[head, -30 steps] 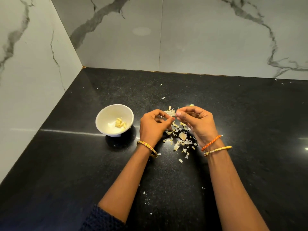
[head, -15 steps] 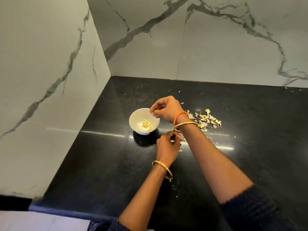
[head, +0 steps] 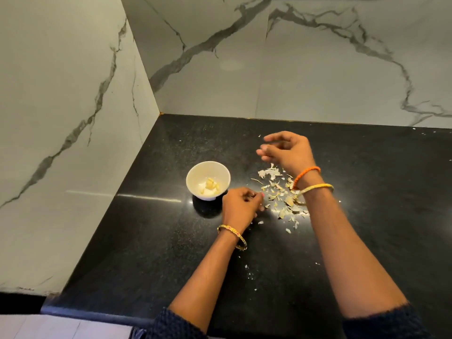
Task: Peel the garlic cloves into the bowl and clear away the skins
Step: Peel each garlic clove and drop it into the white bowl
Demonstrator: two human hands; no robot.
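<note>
A small white bowl [head: 195,172] stands on the black counter with several peeled garlic cloves [head: 211,187] in it. Just right of the bowl, my left hand [head: 241,207] rests low over the counter with its fingers curled in; nothing shows between them. My right hand [head: 286,150] hovers further back and to the right, blurred, fingers loosely bent and holding nothing. A scatter of dry garlic skins [head: 276,192] lies between the two hands and under my right wrist.
The black counter [head: 379,216] meets marble walls at the left and at the back. A few tiny skin flecks [head: 248,272] lie nearer the front edge.
My right hand has left the bowl and moved right and back, above the skins. My left hand has stayed beside the bowl. The view has shifted slightly.
</note>
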